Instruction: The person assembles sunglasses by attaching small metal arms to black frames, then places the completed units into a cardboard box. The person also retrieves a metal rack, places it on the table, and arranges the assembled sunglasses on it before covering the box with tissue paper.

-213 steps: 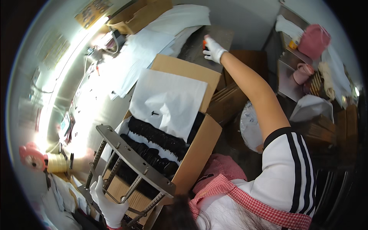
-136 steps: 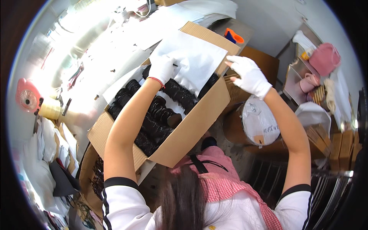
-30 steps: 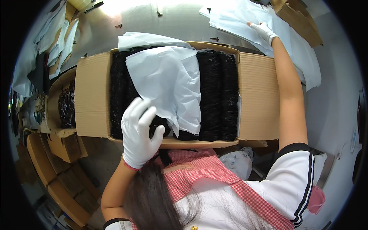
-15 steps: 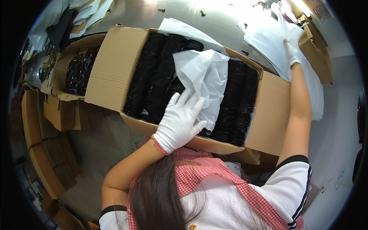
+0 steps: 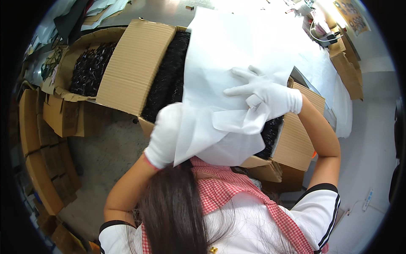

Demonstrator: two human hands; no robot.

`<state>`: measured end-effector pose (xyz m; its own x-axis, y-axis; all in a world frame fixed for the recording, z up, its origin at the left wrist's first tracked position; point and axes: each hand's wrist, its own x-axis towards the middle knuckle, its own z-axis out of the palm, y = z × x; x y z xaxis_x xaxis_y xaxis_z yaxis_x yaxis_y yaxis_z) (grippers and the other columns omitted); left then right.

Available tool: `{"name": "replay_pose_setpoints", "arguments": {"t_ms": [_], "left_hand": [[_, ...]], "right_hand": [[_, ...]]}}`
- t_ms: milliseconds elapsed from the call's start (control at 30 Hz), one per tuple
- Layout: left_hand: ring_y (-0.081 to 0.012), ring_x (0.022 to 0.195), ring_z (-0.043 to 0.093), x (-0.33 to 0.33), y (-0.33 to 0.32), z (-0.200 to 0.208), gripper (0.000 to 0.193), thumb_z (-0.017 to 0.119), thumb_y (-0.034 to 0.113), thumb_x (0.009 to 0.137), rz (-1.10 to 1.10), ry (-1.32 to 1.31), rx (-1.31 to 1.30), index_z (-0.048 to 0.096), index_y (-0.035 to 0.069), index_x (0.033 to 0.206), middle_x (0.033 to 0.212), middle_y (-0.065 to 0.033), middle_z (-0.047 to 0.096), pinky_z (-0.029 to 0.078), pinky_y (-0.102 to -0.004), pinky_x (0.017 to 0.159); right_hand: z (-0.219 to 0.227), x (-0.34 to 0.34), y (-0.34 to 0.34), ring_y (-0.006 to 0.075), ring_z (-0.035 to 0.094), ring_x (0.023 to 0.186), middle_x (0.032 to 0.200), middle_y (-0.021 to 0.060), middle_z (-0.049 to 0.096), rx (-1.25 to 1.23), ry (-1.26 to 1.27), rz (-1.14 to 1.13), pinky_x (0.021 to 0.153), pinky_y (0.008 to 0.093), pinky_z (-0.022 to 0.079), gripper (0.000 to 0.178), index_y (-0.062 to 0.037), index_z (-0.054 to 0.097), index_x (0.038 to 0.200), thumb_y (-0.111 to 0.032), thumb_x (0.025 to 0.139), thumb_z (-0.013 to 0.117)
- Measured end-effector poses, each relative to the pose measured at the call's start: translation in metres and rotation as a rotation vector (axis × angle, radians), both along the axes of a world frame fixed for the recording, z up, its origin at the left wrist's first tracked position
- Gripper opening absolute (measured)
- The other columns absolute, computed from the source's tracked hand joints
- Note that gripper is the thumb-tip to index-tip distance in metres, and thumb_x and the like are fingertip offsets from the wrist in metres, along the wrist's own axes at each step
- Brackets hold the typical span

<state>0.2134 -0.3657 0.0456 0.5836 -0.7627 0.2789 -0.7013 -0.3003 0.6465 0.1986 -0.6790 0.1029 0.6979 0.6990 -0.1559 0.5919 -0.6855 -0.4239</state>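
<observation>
A large white sheet of thin paper or film (image 5: 215, 55) lies over the middle and right of an open cardboard box (image 5: 134, 70), its lower part folded and crumpled. Black bundled rolls (image 5: 171, 72) show to the left of the sheet, and a strip of them at the lower right. My right hand (image 5: 266, 93), in a white glove, presses on the sheet with its fingers spread. Against the sheet's lower left edge is my left hand (image 5: 165, 133), also gloved and slightly smeared; its fingertips are hidden.
Another carton (image 5: 69, 70) with dark glossy pieces stands at the left. A stack of white sheets (image 5: 315, 67) lies on the metal table at the right, near a brown carton (image 5: 347, 70). Further cartons (image 5: 36, 161) line the floor at far left.
My right hand has come back from the stack at the right, and a large sheet now covers the rolls. My left hand has shifted left and down, off the crumpled sheet's middle.
</observation>
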Motion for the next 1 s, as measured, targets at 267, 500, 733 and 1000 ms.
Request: {"name": "replay_pose_setpoints", "arguments": {"t_ms": [267, 500, 733, 1000], "left_hand": [[-0.0404, 0.109, 0.056, -0.023, -0.008, 0.006, 0.073, 0.081, 0.033, 0.069, -0.222, 0.016, -0.022, 0.05, -0.002, 0.125, 0.118, -0.0213, 0.057, 0.044, -0.0486, 0.098], [-0.0349, 0.103, 0.06, -0.065, -0.042, -0.04, 0.063, 0.08, 0.026, 0.066, -0.147, -0.275, 0.268, 0.052, -0.001, 0.116, 0.109, -0.0175, 0.058, 0.05, -0.0408, 0.09], [-0.0327, 0.09, 0.06, -0.07, -0.048, -0.028, 0.049, 0.081, 0.035, 0.07, -0.095, -0.03, 0.237, 0.056, 0.0, 0.095, 0.088, -0.0163, 0.061, 0.047, -0.0441, 0.089], [-0.0346, 0.079, 0.065, -0.041, -0.051, -0.016, 0.021, 0.06, 0.014, 0.089, 0.027, 0.055, 0.444, 0.057, 0.003, 0.107, 0.082, -0.0175, 0.065, 0.054, -0.0444, 0.065]], "right_hand": [[-0.027, 0.001, 0.006, 0.0403, 0.029, 0.145, 0.146, 0.0074, 0.053, -0.132, 0.16, 0.067, 0.116, 0.06, 0.018, 0.029, -0.0134, 0.073, 0.077, -0.04, 0.067, 0.081], [-0.017, 0.039, -0.008, 0.0375, 0.06, 0.107, 0.111, 0.0162, 0.065, -0.144, 0.161, -0.152, 0.096, 0.0444, 0.047, 0.051, -0.0056, 0.065, 0.114, -0.046, 0.083, 0.07], [-0.032, 0.05, -0.005, 0.0264, 0.058, 0.11, 0.094, 0.0072, 0.068, -0.346, -0.268, -0.14, 0.101, 0.038, 0.045, 0.025, -0.0093, 0.076, 0.09, -0.032, 0.081, 0.074], [-0.058, 0.075, 0.027, 0.0324, 0.061, 0.109, 0.102, 0.0203, 0.07, -0.83, -0.119, -0.327, 0.109, 0.0423, 0.035, 0.049, 0.0023, 0.072, 0.101, -0.041, 0.079, 0.063]]}}
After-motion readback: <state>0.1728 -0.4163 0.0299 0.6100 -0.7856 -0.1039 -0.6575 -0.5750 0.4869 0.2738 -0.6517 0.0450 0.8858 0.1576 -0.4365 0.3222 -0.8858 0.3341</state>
